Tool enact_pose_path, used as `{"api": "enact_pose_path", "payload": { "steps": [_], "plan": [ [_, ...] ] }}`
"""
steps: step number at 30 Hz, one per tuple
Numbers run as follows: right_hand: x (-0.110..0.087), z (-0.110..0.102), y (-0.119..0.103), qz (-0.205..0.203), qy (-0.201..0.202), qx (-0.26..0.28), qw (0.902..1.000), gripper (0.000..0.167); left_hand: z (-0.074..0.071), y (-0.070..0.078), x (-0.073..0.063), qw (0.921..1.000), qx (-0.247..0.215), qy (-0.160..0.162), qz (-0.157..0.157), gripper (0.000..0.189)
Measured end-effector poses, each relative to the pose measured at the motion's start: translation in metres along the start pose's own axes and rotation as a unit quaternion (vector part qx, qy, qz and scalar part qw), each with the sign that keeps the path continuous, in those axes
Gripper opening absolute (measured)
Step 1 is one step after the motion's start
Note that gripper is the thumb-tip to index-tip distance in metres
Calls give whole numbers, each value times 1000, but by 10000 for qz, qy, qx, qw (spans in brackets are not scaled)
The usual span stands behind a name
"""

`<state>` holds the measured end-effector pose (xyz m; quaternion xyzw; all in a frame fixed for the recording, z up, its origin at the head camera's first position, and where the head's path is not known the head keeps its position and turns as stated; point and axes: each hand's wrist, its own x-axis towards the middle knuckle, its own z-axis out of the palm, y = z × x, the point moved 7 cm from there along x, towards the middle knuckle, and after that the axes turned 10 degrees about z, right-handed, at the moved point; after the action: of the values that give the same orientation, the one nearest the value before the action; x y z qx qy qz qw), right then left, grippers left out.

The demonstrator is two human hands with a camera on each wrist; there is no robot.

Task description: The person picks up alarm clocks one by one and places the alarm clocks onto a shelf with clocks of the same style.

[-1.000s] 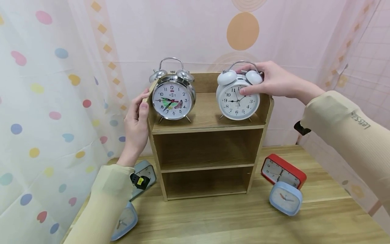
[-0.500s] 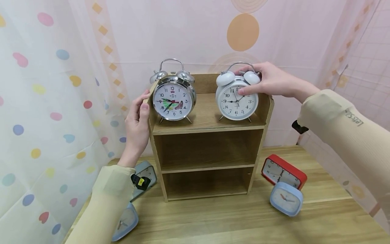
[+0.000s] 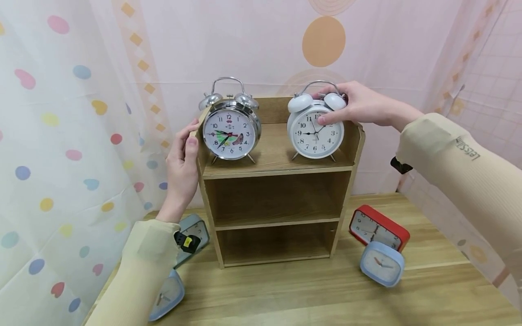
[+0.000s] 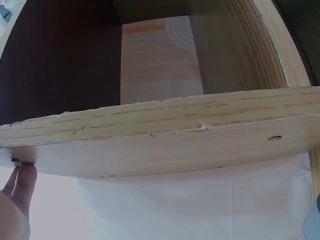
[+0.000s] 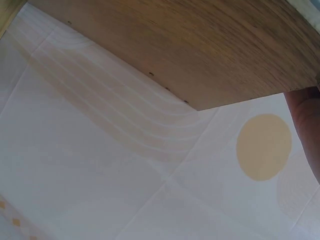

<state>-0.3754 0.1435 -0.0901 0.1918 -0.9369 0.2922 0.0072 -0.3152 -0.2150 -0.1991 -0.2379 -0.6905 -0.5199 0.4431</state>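
A white twin-bell alarm clock (image 3: 316, 136) stands on the top shelf of a small wooden shelf unit (image 3: 279, 172), near its right side. My right hand (image 3: 363, 105) holds this clock, thumb across the front of the dial and the other fingers behind the bells. A silver twin-bell alarm clock (image 3: 230, 134) is at the left of the same shelf. My left hand (image 3: 183, 167) touches the unit's outer left side; in the left wrist view, its fingers (image 4: 25, 185) lie against the side panel (image 4: 165, 155). Only a sliver of my right hand (image 5: 306, 125) appears in the right wrist view.
Right of the unit, a red rectangular clock (image 3: 381, 228) and a small blue clock (image 3: 382, 264) are on the wooden table (image 3: 277, 294). Left of it are a grey-green clock (image 3: 195, 233) and another blue clock (image 3: 170, 294), both partly behind my left arm. Patterned curtains (image 3: 261, 45) hang behind.
My right hand and the white alarm clock have shifted slightly left along the top shelf. My left hand stays against the side of the unit.
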Motion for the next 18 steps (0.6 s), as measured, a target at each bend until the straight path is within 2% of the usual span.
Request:
{"api": "enact_pose_path", "payload": {
  "steps": [11, 18],
  "plan": [
    [3, 1, 0, 46, -149, -49, 9999, 62, -2, -1, -1, 9999, 137, -26, -61, 39],
    [4, -1, 1, 21, -157, 48, 9999, 62, 0, 1, 1, 10000, -35, 4, 12, 39]
  ]
}}
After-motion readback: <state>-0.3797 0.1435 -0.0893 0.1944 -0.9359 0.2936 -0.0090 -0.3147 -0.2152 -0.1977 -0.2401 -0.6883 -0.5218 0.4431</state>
